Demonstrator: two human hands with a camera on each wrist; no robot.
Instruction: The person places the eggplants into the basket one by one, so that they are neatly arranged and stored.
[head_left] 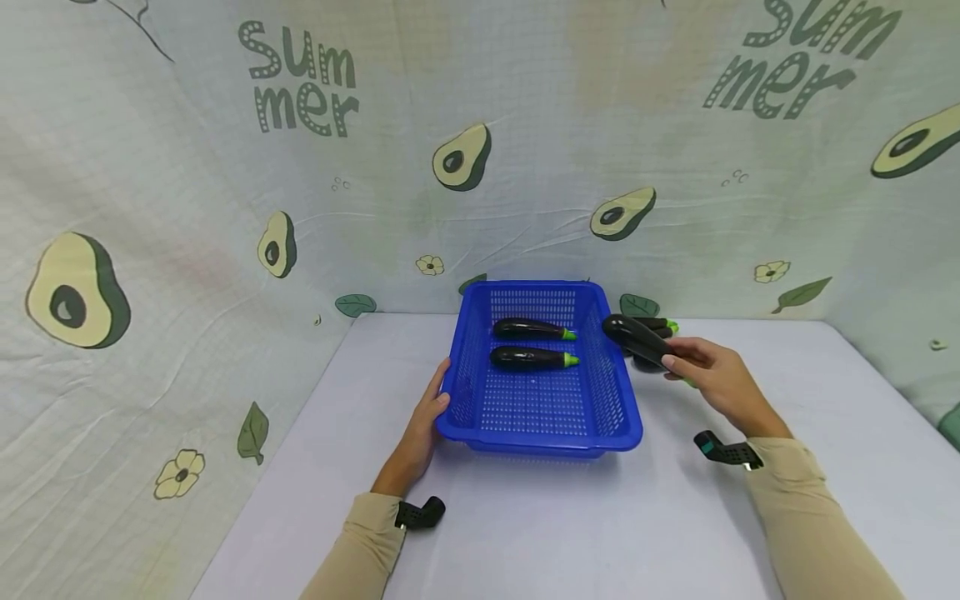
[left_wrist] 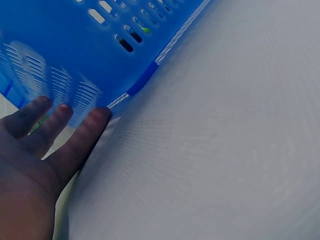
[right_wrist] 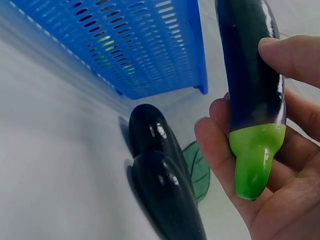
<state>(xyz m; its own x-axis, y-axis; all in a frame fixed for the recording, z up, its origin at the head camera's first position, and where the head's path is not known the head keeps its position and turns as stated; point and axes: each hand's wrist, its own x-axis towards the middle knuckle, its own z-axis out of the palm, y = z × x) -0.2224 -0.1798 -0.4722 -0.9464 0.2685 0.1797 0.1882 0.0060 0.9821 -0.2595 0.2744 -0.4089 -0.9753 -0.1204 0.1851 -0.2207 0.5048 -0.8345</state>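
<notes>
A blue plastic basket (head_left: 532, 425) stands on the white table with two dark eggplants (head_left: 527, 329) lying inside, green stems to the right. My left hand (head_left: 422, 421) touches the basket's outer left side; in the left wrist view its fairly straight fingers (left_wrist: 82, 137) rest against the perforated wall. My right hand (head_left: 712, 375) holds another eggplant (head_left: 633, 336) near its green stem end, its tip over the basket's right rim. In the right wrist view the thumb (right_wrist: 295, 57) presses on this eggplant's dark body. Below it, two more eggplants (right_wrist: 167, 185) lie beside the basket.
The white tabletop (head_left: 517, 533) extends in front of the basket and to both sides. Behind it hangs a pale cloth (head_left: 532, 108) printed with avocados, leaves and lettering. A dark band with a small device (head_left: 723, 450) sits on each wrist.
</notes>
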